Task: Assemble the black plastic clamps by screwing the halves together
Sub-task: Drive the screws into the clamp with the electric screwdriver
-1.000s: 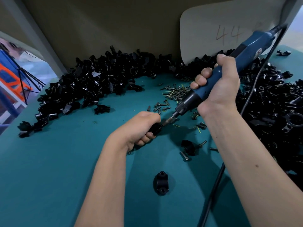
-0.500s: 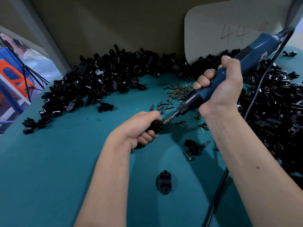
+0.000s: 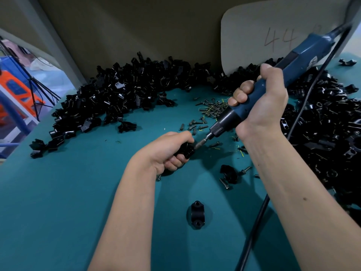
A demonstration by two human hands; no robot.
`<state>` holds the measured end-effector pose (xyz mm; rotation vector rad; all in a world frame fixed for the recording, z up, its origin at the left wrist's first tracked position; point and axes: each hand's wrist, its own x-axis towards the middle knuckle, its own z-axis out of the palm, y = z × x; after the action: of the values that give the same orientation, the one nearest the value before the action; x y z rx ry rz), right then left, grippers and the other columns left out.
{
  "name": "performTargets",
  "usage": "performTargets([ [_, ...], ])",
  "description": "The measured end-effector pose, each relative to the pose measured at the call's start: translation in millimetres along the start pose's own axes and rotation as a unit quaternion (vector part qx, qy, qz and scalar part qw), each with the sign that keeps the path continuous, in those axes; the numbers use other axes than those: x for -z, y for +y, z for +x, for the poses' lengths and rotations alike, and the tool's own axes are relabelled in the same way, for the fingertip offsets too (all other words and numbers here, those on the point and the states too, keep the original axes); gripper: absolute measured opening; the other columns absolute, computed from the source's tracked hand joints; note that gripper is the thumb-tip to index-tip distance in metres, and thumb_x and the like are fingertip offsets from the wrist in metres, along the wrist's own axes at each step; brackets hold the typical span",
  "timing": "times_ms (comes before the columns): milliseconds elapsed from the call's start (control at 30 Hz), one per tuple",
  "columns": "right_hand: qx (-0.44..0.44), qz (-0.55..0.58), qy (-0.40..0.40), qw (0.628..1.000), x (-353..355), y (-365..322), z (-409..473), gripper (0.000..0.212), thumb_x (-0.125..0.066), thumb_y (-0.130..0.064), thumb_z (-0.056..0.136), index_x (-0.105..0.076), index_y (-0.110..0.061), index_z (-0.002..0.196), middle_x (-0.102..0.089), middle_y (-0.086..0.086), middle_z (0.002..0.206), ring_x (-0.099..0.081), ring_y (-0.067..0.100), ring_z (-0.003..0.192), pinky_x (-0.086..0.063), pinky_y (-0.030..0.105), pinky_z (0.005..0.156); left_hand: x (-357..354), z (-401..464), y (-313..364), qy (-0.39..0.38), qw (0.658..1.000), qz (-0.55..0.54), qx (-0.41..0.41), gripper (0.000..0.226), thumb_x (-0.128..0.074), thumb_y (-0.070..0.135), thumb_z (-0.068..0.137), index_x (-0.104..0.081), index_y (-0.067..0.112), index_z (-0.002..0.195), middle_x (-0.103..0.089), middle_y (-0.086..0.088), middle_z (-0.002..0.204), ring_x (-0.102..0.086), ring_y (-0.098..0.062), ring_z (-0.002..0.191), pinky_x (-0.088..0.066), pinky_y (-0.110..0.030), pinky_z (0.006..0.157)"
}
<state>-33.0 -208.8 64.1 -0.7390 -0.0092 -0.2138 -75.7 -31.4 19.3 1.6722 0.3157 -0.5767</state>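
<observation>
On the green table point(image 3: 58, 212), your left hand point(image 3: 168, 151) was curled tight around a black clamp point(image 3: 186, 150), holding it just above the tabletop near the middle. Most of the clamp was hidden inside your fist, so only its right end showed. Your right hand point(image 3: 261, 106) was wrapped around the blue electric screwdriver point(image 3: 293, 63), with your fingers closed on its handle. The tool leaned down to the left, and its thin metal bit point(image 3: 201, 142) touched the end of the clamp you held. A black cord point(image 3: 263, 208) ran from the back of the tool, down past your right arm.

A heap of loose screws point(image 3: 211, 108) lay on the table just behind the tool's black nose. One finished-looking clamp point(image 3: 197, 214) lay by itself close to you, between your two arms. A single clamp half point(image 3: 228, 173) sat near your right arm with a screw point(image 3: 224, 183) just beside it. A big pile of black clamp halves point(image 3: 121, 94) curved along the back wall, and another pile point(image 3: 332, 133) filled the right side. A pale board point(image 3: 273, 36) with "44" written on it leaned against the wall.
</observation>
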Motion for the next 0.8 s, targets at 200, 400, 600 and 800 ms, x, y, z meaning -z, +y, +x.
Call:
performTargets([
  [200, 0.002, 0.018, 0.000, 1.000, 2.4, 1.6, 0.6, 0.024, -0.058, -0.019, 0.095, -0.036, -0.014, 0.102, -0.041, 0.003, 0.064, -0.037, 0.016, 0.050, -0.037, 0.028, 0.048, -0.1, -0.5, 0.1, 0.004, 1.000, -0.009, 0.004, 0.027, -0.048, 0.028, 0.098, -0.042, 0.018, 0.073, -0.036, -0.001, 0.053, -0.023, -0.006, 0.037, -0.018, -0.011, 0.032],
  [400, 0.007, 0.020, 0.005, 1.000, 1.8, 3.5, 1.6, 0.029, -0.060, -0.020, 0.092, -0.035, -0.013, 0.107, -0.042, 0.003, 0.064, -0.038, 0.017, 0.049, -0.037, 0.027, 0.048, -0.1, 0.0, 0.1, 0.007, 1.000, -0.014, 0.005, 0.027, -0.048, 0.028, 0.098, -0.041, 0.017, 0.074, -0.036, -0.001, 0.053, -0.023, -0.006, 0.036, -0.018, -0.011, 0.032],
  [600, 0.004, 0.023, 0.003, 1.000, 2.4, 5.7, 2.7, 0.028, -0.060, -0.019, 0.094, -0.035, -0.014, 0.105, -0.043, 0.002, 0.064, -0.039, 0.016, 0.049, -0.037, 0.028, 0.048, 0.5, 1.4, -0.1, 0.010, 1.000, -0.019, 0.006, 0.028, -0.048, 0.028, 0.098, -0.042, 0.017, 0.073, -0.036, -0.001, 0.053, -0.023, -0.007, 0.037, -0.018, -0.011, 0.032],
  [800, 0.016, 0.022, 0.003, 1.000, 2.6, 4.6, -0.4, 0.029, -0.059, -0.020, 0.093, -0.035, -0.014, 0.108, -0.042, 0.003, 0.064, -0.038, 0.017, 0.050, -0.038, 0.028, 0.048, 1.2, 2.1, 0.0, 0.008, 1.000, -0.016, 0.010, 0.028, -0.048, 0.029, 0.098, -0.042, 0.016, 0.075, -0.037, -0.001, 0.053, -0.024, -0.007, 0.036, -0.019, -0.012, 0.031],
])
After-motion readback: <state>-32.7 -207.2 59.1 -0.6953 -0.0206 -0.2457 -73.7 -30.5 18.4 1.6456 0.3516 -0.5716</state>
